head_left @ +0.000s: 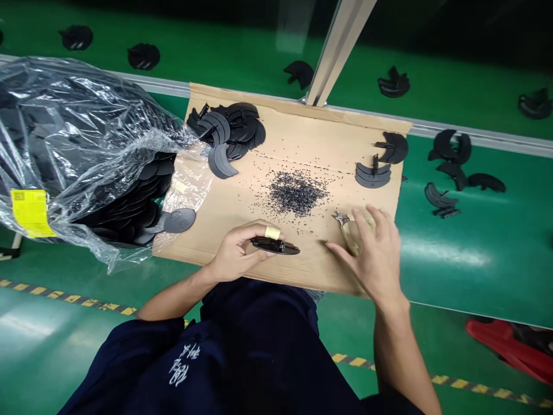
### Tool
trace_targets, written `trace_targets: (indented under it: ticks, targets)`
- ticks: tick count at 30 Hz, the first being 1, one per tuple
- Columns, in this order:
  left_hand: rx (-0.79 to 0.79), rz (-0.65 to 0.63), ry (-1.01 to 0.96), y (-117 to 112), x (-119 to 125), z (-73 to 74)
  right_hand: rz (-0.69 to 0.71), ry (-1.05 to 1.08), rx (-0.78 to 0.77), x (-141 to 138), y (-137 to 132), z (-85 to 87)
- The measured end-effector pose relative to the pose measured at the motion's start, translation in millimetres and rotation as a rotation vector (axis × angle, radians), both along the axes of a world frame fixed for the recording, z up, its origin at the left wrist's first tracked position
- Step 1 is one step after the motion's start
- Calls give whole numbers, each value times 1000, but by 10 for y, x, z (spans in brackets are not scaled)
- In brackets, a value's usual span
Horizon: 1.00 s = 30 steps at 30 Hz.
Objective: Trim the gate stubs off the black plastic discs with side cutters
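Note:
My left hand grips a black plastic part edge-on between thumb and fingers, above the cardboard's near side. A band of yellowish tape circles one of its fingers. My right hand has its fingers spread over a small hand tool with a metal tip and pale wrapped handles, probably nippers. The tool lies on the cardboard under the palm, partly hidden; whether the hand touches it is unclear. Beyond both hands lies a heap of tiny black plastic bits.
The cardboard sheet covers part of the green table. Black curved parts are piled at its far left, with two more at right. A clear plastic bag full of black parts stands left. A metal post rises behind.

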State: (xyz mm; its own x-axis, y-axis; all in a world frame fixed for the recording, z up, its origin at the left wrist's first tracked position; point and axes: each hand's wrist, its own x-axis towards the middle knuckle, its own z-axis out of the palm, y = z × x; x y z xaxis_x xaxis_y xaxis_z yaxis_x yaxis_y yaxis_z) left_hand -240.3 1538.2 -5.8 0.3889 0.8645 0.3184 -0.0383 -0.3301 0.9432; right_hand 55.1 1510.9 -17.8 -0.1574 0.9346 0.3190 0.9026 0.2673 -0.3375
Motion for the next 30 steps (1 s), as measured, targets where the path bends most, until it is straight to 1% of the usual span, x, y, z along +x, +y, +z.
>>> trace_targets:
  ticks: [2,4,7,9,12,14,16,17,19,21,23,26,30]
  targets:
    - [98,29,16,41,4,11,-51,-79,-47,192,1,-94]
    - [203,60,44,72,14,30,-53,-103,-65,293,-9,-136]
    - [361,103,126,102,26,66,-54,-92,-68,320,-16,-88]
    - [452,137,192,113,23,84,-44,-34,-89,301,-9,-20]
    - [560,180,271,120,5,92,-1,141,-113,242,4,67]
    - [615,216,317,121,-5,91,41,254,-98,173,9,109]
    - [649,246,347,123,-7,93,96,322,-65,79,15,154]
    - [647,244,346,125,-4,95,131,334,-50,26,18,181]
    - [596,189,304,130,8,103,207,325,-20,-80,25,243]
    - [489,102,247,133,22,111,281,292,20,-176,32,305]
    - [392,45,212,130,34,115,343,248,68,-252,42,351]
    - [318,22,202,117,39,113,404,184,119,-329,71,379]
    - [288,15,188,104,27,109,438,161,145,-377,121,378]
